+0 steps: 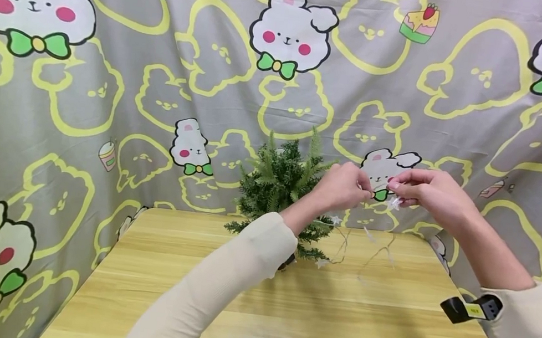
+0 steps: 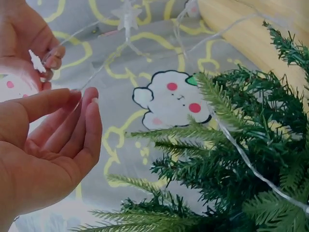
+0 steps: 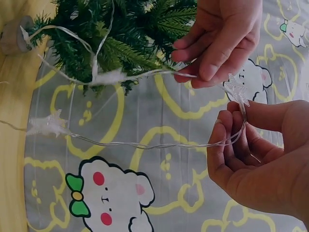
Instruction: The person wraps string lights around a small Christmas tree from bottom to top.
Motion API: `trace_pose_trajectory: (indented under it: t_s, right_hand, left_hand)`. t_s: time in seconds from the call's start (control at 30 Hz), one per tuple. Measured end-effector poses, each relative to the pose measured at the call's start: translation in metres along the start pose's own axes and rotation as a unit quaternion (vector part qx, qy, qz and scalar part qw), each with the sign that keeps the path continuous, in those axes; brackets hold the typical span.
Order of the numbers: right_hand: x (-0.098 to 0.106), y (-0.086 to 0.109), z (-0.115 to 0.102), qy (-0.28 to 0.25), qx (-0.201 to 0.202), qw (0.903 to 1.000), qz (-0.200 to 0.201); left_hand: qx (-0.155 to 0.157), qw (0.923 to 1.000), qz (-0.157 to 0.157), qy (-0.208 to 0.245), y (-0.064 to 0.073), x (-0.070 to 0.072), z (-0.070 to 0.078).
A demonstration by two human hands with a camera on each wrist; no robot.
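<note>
A string of clear star lights [image 3: 159, 146] runs between both hands beside a small artificial Christmas tree [image 1: 273, 191]. My left hand [image 1: 344, 187], just right of the tree, pinches the wire between thumb and fingers. To its right, my right hand [image 1: 436, 196] holds the same string with curled fingers, close by a star [image 3: 236, 89]. Other stars hang below on the loose wire, one star [image 3: 48, 123] low at the table side and another star [image 2: 128, 14] beyond the hands. Part of the wire lies across the tree branches in the left wrist view.
The tree stands toward the back of a wooden table [image 1: 179, 270]. Its round base [image 3: 14, 36] shows in the right wrist view. A curtain [image 1: 124, 91] with cartoon rabbits hangs behind and at both sides. A black device [image 1: 471, 309] is on the right wrist.
</note>
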State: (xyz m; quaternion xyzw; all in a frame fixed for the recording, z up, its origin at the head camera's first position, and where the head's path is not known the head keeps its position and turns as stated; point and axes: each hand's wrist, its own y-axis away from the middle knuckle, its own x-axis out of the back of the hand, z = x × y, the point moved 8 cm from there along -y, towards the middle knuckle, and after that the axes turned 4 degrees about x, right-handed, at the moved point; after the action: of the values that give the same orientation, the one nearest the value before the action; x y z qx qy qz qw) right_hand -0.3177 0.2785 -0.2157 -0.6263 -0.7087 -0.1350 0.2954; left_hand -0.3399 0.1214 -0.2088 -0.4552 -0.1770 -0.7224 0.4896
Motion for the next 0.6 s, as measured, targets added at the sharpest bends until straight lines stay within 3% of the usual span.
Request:
trace_pose_trajectory:
  t_s: [0.27, 0.6]
  right_hand:
    - [0.000, 0.001, 0.002, -0.020, -0.002, 0.9997, -0.014]
    - [-0.001, 0.003, 0.000, -0.025, -0.006, 0.9991, -0.034]
  left_hand:
    - [-0.022, 0.9982, 0.054, -0.015, -0.002, 0.027, 0.008]
    - [-0.050, 0.9934, 0.097, -0.033, -0.002, 0.070, 0.026]
